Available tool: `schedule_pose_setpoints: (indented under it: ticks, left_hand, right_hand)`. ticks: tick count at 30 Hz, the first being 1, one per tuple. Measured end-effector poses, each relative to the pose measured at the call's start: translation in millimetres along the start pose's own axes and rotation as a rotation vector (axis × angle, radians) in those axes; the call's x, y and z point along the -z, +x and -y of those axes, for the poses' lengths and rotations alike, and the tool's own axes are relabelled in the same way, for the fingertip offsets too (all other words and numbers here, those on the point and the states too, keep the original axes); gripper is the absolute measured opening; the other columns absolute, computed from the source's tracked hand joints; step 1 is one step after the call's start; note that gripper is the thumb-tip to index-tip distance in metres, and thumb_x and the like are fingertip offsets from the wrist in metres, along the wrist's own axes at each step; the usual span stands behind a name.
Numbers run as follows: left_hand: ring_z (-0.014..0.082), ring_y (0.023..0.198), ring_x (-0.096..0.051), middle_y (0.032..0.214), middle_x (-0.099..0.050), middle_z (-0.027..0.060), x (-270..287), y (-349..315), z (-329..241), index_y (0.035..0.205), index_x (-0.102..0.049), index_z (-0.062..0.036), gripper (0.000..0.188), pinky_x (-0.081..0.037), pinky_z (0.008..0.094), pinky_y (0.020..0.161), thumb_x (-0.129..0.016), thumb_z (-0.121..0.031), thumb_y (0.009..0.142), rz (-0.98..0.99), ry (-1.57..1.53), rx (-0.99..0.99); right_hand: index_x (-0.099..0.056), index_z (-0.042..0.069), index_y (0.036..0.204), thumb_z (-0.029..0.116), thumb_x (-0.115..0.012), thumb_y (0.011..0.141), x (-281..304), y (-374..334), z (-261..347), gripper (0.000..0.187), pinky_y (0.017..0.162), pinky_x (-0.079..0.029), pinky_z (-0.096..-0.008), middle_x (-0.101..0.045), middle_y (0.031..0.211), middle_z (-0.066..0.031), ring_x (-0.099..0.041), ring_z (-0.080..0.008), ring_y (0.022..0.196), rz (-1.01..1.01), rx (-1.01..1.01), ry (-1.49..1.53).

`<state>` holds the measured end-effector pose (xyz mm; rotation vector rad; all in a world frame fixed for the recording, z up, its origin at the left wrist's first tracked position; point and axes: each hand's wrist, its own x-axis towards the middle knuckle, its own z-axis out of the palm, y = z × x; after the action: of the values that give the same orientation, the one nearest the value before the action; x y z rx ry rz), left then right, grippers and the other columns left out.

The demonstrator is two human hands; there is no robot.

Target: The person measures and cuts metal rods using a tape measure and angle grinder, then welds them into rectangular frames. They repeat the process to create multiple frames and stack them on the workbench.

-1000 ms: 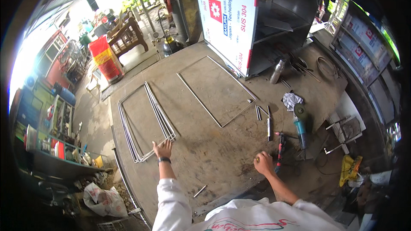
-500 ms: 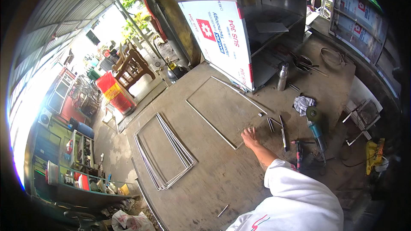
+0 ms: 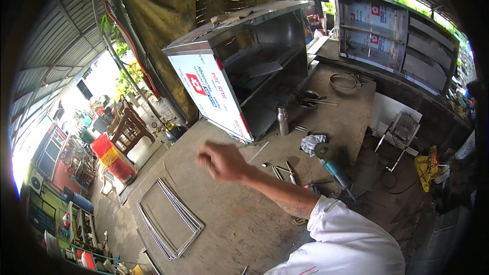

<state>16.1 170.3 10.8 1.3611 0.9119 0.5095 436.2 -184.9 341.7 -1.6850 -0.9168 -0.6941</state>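
Note:
My right hand (image 3: 222,163) is raised over the middle of the work table (image 3: 239,219), its fingers curled and smeared by motion. Whatever lies in its grip is hidden. Behind the wrist, short lengths of thin metal bar (image 3: 258,153) meet at a corner; whether the hand holds them cannot be made out. To the left of the hand, several thin metal rectangular frames (image 3: 195,225) lie stacked on the tabletop. Short metal tubes (image 3: 278,173) rest beyond the forearm. My left hand is out of view.
An open steel cabinet (image 3: 210,91) with protective film stands at the table's back. On the right lie a teal angle grinder (image 3: 333,169), a crumpled rag (image 3: 313,144) and a metal flask (image 3: 282,120). A red and yellow container (image 3: 113,158) stands beyond the left edge.
My right hand has risen off the table and moved left, its fingers more curled. The single frame beside it no longer shows whole in its former place. The view has shifted right.

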Motion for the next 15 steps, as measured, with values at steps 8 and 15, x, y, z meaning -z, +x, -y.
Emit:
schedule_pose_setpoints:
  ticks: [8,15]
  left_hand:
    - [0.037,0.144,-0.048,0.161,-0.045,0.0229,-20.6,3.5,-45.2,0.163,-0.04,-0.0115,0.075,-0.037,0.048,0.119,-0.04,-0.064,0.109,0.017,-0.136,-0.179]
    - [0.0312,0.147,-0.047,0.161,-0.042,0.0212,62.0,-15.1,-78.7,0.169,-0.026,-0.0123,0.069,-0.04,0.0401,0.119,-0.055,-0.037,0.111,0.087,-0.065,-0.314]
  right_hand:
    - [-0.067,0.003,0.089,0.018,-0.076,0.094,71.9,-31.8,59.5,0.018,0.064,-0.049,-0.0316,-0.066,0.075,-0.0024,-0.06,-0.0107,0.07,0.031,-0.499,0.299]
    - [-0.072,0.005,0.095,0.022,-0.077,0.095,64.7,-145.1,59.9,0.018,0.057,-0.043,-0.0244,-0.069,0.078,0.0003,-0.055,-0.0053,0.064,-0.105,-0.746,0.465]
